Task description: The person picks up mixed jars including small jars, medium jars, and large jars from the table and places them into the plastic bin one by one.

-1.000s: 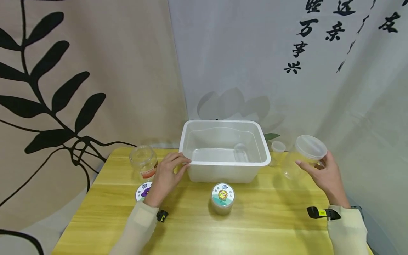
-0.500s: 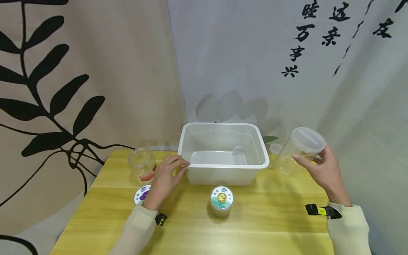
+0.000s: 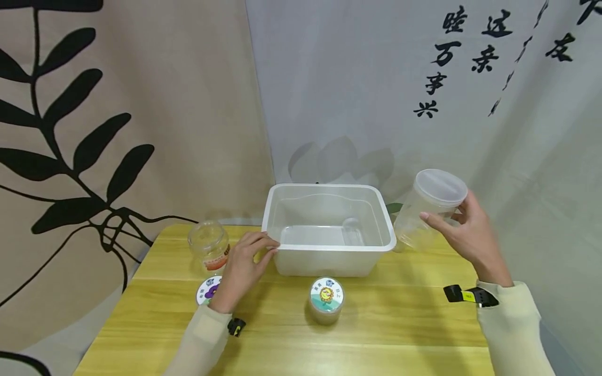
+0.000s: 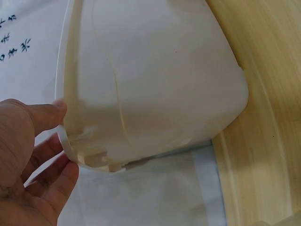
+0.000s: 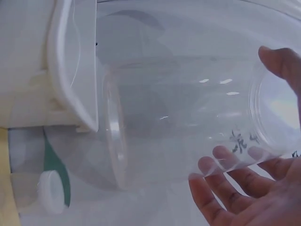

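Note:
A white plastic bin stands at the back of the table, with a small clear container inside on its right. My left hand pinches the bin's rim at the front left corner; the left wrist view shows thumb and fingers on either side of that rim. Beyond the bin's right side, my right hand grips a large clear plastic jar with a whitish translucent lid. The jar is tilted, its base toward the bin. Thumb and fingers lie on opposite sides of it in the right wrist view.
In front of the bin stands a small jar with a sunflower lid. At left are a clear jar and a purple-patterned lid, partly behind my left wrist. A small white-capped container and a green leaf sit right of the bin.
My right hand has raised the large clear jar and brought it left toward the bin. The left hand keeps its place on the rim. The head view has shifted slightly.

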The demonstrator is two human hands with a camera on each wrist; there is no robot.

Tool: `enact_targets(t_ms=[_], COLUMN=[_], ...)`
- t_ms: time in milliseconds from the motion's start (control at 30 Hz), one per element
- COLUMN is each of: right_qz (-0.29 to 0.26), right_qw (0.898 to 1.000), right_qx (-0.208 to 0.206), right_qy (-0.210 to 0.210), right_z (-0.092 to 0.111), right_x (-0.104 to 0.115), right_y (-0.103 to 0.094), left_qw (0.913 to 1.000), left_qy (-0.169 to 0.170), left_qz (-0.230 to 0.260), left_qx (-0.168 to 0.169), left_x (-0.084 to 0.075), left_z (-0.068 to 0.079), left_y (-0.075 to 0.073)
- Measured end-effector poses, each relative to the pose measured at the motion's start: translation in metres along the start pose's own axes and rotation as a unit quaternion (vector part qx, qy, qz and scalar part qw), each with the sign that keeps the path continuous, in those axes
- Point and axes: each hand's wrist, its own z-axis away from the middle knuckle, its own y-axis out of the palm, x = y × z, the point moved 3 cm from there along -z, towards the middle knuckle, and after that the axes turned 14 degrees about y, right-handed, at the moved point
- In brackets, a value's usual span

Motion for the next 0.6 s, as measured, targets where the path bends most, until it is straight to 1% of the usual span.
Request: enact_targets(t_ms=[167,333,467,600], right_qz=[0.002,0.002,0.01,0.029], right_qw=[1.0,0.999,0.998,0.997], right_qx=[0.021,0.049,0.065,0.074], right_qy=[-0.007,-0.006,-0.005,-0.015], right_z=[-0.008,-0.018,-0.025,-0.032], right_x=[0.019,0.035,0.041,0.042], right_y=[0.01,0.023,0.036,0.051], left_qw=[1.0,1.0,1.0,1.0], left_qy=[-0.001,-0.002,0.002,0.005], left_qz=[-0.004,-0.002,-0.003,-0.005], left_qx=[0.002,-0.003,-0.003,-0.003], left_x=[0.002,0.003,0.002,0.001], left_z=[0.001,0.003,0.001,0.002], left_y=[0.001,0.001,0.001,0.001])
